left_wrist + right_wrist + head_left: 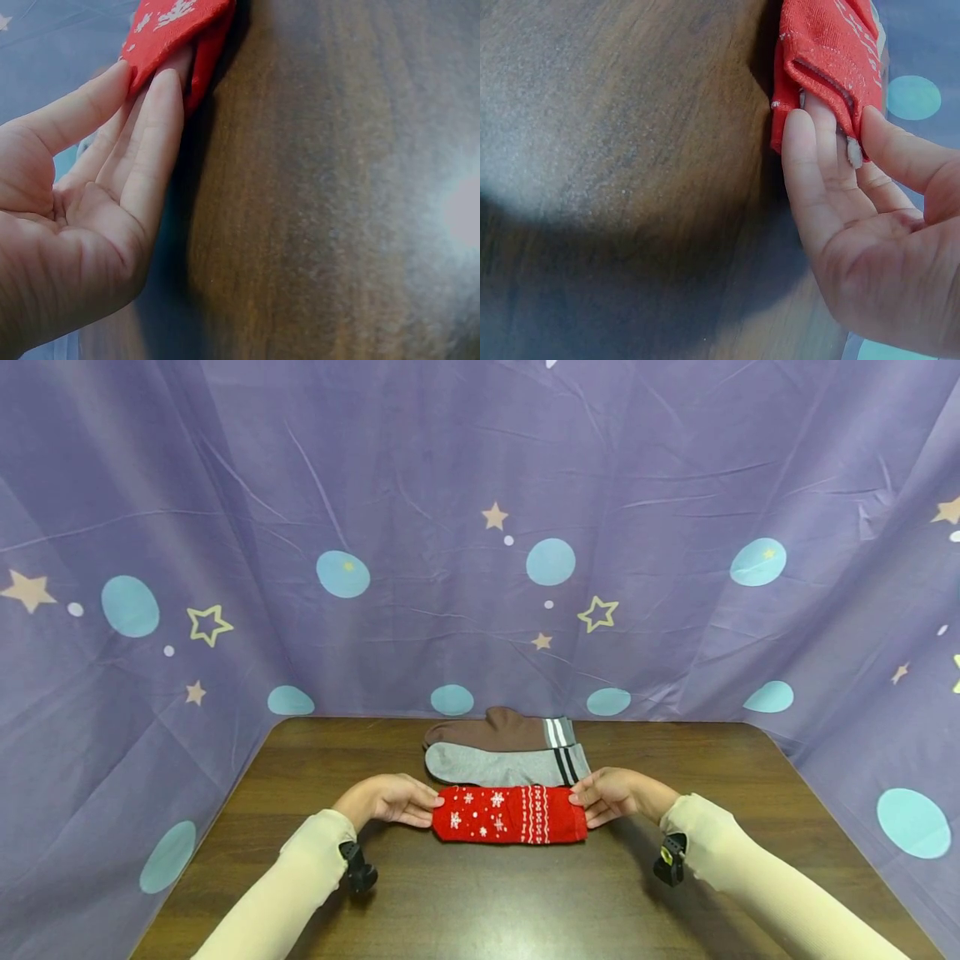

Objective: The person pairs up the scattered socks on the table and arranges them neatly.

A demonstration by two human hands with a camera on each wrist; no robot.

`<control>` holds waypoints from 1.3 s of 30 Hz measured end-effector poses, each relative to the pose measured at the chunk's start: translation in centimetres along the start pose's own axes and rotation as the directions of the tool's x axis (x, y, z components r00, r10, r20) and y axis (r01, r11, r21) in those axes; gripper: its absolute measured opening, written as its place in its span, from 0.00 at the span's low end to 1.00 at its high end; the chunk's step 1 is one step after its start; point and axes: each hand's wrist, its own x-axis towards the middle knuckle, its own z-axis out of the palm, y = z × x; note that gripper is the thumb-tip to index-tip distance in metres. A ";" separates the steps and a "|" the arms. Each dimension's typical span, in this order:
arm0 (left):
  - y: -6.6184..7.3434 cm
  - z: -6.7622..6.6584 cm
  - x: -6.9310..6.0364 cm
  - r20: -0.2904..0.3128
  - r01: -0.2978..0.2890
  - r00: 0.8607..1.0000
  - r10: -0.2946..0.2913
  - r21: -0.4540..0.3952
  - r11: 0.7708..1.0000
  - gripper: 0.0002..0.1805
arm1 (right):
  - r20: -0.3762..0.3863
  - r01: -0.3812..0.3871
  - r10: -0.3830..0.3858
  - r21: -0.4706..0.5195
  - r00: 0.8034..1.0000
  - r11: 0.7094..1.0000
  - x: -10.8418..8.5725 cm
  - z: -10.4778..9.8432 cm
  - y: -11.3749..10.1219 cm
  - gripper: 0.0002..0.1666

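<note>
A red sock [491,816] with white snowflakes and wavy stripes stretches sideways between both hands. My left hand [396,799] pinches its left end, thumb on top and fingers beneath; the left wrist view shows the red fabric [176,34] between thumb and fingers. At the other end, my right hand [615,793] pinches the edge, with fingers under a folded layer in the right wrist view [877,217]. Just behind the red sock lies a grey sock [495,765] with black stripes. Beyond that is a brown sock [487,733] with a grey, white-striped cuff.
The socks are on a dark wooden table [337,747]. A purple curtain [420,468] with stars and blue ovals hangs along the back and both sides. Black wrist cameras [360,870] are strapped over the cream sleeves [281,893].
</note>
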 end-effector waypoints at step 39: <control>1.0 0.6 -0.8 0.012 0.086 0.996 -0.087 0.071 0.994 0.05 | -0.064 -0.036 0.034 -0.032 0.997 0.999 -0.8 0.5 -1.0 0.05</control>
